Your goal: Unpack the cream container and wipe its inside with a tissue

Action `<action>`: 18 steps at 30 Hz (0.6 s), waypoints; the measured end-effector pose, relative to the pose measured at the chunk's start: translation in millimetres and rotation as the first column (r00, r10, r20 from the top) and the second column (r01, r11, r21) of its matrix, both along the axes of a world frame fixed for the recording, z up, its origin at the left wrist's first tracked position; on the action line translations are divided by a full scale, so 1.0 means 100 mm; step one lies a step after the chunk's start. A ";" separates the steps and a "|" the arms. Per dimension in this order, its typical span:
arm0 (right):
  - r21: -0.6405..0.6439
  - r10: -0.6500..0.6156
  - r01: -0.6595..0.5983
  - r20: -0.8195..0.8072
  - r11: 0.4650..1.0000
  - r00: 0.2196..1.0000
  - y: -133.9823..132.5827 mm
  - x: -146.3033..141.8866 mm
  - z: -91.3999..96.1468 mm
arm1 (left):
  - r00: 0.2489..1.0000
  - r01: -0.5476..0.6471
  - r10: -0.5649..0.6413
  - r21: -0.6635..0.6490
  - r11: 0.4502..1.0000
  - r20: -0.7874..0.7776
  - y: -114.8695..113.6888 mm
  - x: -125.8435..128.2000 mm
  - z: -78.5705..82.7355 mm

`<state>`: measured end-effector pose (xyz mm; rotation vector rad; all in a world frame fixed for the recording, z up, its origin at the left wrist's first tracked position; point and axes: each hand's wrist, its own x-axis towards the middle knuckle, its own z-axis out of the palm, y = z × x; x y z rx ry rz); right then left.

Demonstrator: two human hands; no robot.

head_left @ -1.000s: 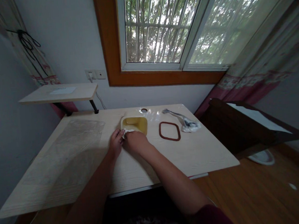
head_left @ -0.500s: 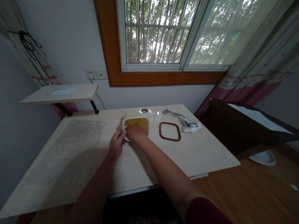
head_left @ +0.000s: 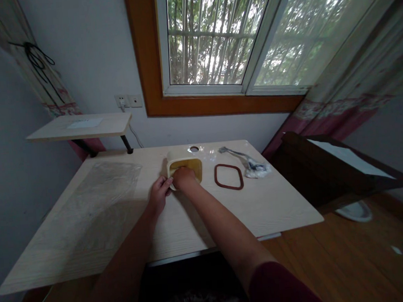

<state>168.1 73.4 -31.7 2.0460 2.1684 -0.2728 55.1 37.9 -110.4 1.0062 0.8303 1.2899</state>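
Note:
A cream container with a yellow inside (head_left: 193, 166) stands tilted toward me on the pale wooden table (head_left: 261, 206). My left hand (head_left: 159, 193) grips its near left rim with closed fingers. My right hand (head_left: 183, 176) reaches into the container, its fingers bunched and partly hidden inside; what they hold, if anything, does not show. A dark red seal ring (head_left: 228, 177) lies flat just right of the container.
A spoon in crumpled clear wrap (head_left: 249, 163) lies at the table's far right. A clear plastic sheet (head_left: 96, 196) covers the left part. A raised side shelf (head_left: 79, 125) stands at the back left. A dark cabinet (head_left: 332, 173) sits right of the table.
My right hand, which held a white cloth at the container's near edge, has gone into the container. The container has tipped up toward me. My left hand stays on its rim.

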 end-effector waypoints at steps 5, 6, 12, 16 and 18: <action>-0.042 -0.027 0.028 0.023 0.999 0.999 0.05 0.00 -0.02 | 1.000 0.004 -0.004 0.045 0.999 -0.022 -0.03 0.01 0.03; -0.047 -0.024 0.025 0.023 0.999 0.999 0.06 -0.01 -0.02 | 1.000 0.001 0.000 0.045 0.999 -0.020 -0.03 0.01 0.03; -0.047 0.026 -0.026 0.016 0.999 1.000 0.07 0.02 -0.04 | 1.000 -0.012 0.012 -0.010 1.000 0.000 -0.01 0.01 0.01; -0.010 0.062 -0.062 0.007 0.998 0.998 0.05 0.07 -0.05 | 0.999 -0.026 0.026 -0.023 0.999 0.020 -0.01 0.01 0.03; 0.009 0.075 -0.075 0.002 0.997 0.997 0.03 0.09 -0.05 | 0.999 -0.023 0.024 -0.023 0.999 0.022 -0.01 0.02 0.05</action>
